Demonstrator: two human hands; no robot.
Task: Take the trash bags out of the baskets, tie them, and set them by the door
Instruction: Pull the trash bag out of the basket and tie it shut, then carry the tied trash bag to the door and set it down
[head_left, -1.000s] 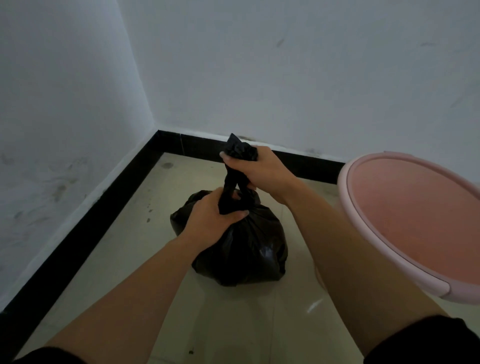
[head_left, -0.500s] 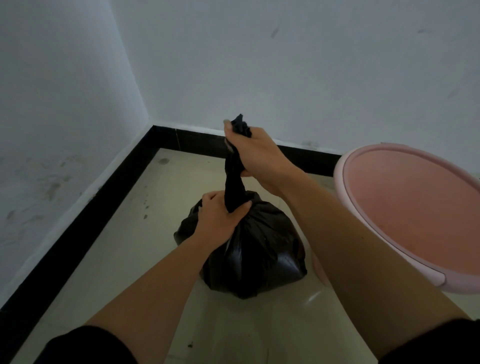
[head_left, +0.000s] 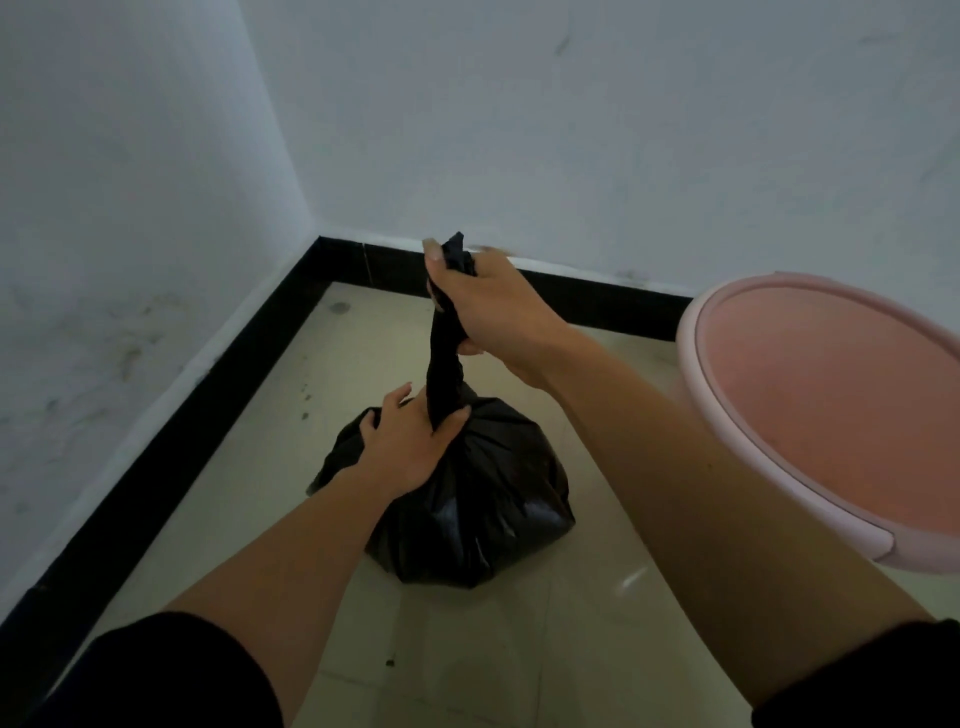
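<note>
On floor, bulging glossy black trash bag, both hands gripping its twisted neck

The right hand has drawn the trash bag neck up taller.

No readable text, labels, brands or numbers anywhere: bag, basket, walls, floor all unmarked.

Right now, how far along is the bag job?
Done: black trash bag is out of the pink basket, sitting on the floor. In hand: right hand pulls the twisted neck up, left hand pinches its base. Left: no knot visible; no door in view.
</note>
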